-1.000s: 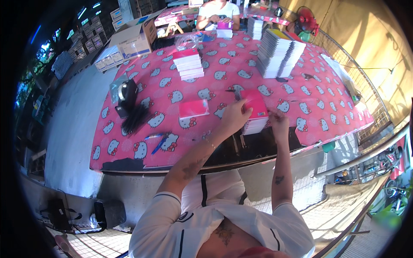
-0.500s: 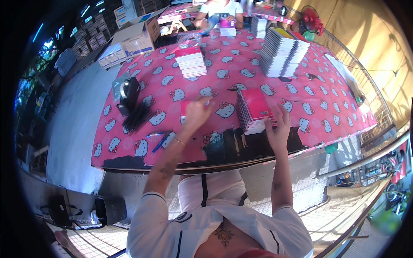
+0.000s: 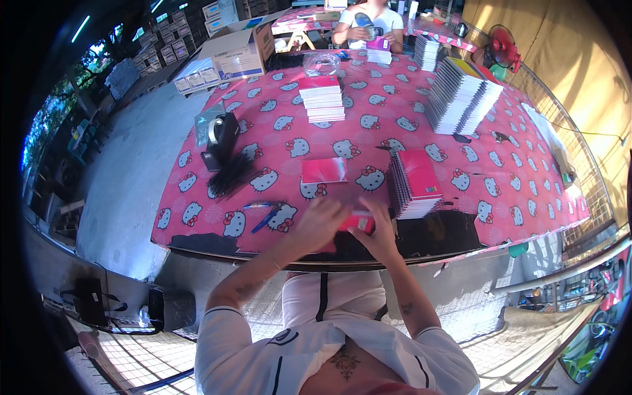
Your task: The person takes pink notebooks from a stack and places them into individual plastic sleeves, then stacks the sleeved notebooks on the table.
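A small red notebook (image 3: 356, 222) is between my two hands, close to the near edge of the table. My left hand (image 3: 322, 220), slightly blurred, has its fingers curled over the notebook's left side. The fingers and thumb of my right hand (image 3: 380, 236) grip its right side. Just beyond them, another red notebook (image 3: 324, 170) lies flat. To the right of my right hand stands a stack of red spiral notebooks (image 3: 420, 174), with the wire bindings on its left side.
Pens (image 3: 265, 217) and a black brush-like bundle (image 3: 234, 176) lie left, beside a black device (image 3: 220, 138). Farther off are a red-topped notebook stack (image 3: 322, 99), tall notebook stacks (image 3: 461, 99), a cardboard box (image 3: 240, 56) and a red fan (image 3: 503, 47). Opposite, a person (image 3: 370, 26) handles a purple notebook.
My right hand has left the notebook stack and moved left to the red notebook near the edge. My left hand has come nearer, uncovering the flat notebook. The view has shifted slightly.
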A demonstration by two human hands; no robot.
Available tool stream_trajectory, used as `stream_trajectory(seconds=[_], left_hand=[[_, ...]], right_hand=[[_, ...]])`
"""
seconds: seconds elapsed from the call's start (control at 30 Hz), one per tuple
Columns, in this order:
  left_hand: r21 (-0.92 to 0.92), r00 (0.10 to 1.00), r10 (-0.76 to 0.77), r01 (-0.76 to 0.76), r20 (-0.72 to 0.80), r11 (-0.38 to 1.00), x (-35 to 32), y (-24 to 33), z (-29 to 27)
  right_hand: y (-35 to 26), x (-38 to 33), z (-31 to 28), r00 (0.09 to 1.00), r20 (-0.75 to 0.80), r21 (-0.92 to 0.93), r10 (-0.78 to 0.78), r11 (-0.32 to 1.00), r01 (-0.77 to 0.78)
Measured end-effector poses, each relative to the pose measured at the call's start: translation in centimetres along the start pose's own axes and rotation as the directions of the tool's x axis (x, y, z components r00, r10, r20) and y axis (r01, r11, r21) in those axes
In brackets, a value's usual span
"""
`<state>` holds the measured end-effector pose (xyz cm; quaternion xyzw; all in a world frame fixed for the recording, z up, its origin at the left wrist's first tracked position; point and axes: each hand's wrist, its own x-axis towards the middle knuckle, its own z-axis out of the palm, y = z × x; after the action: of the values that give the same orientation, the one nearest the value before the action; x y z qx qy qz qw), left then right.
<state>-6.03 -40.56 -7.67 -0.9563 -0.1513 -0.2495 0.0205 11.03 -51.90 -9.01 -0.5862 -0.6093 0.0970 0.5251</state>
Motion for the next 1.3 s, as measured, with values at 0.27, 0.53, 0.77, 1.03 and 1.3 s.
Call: stream_trajectory(seconds=[0.27,0.53,0.77,1.03,1.3], left_hand=[[-0.462,0.822,-0.518,0.373,-0.238,0.805,-3.7,5.8,2.4],[0.168,0.672,-0.699,0.739,-0.244,0.652,-12.0,-18.2,-0.8],[0.33,0.836,-0.511,0.548,-0.199,0.769,-11.3,-19.0,-1.3],[0.336,0.777,-0.435,0.602,-0.455,0.725,-9.2,-18.4,-1.9],[0.149,0.779,-0.56,0.612,-0.282,0.777,-5.6,-11.0,-3.5]], right_hand=[[2.8,-2.0,3.2,0.977,-0.017,0.344,0.214,0.918,-0.195],[3.2,-2.0,2.5,0.931,0.227,0.434,0.285,0.826,-0.359],[2.6,-1.8,2.0,0.918,0.269,0.375,0.29,0.847,-0.377],[2.4,-2.3,1.9,0.915,0.311,0.371,0.256,0.854,-0.365],[1.8,-1.8,2.0,0.921,0.296,0.357,0.254,0.865,-0.354]])
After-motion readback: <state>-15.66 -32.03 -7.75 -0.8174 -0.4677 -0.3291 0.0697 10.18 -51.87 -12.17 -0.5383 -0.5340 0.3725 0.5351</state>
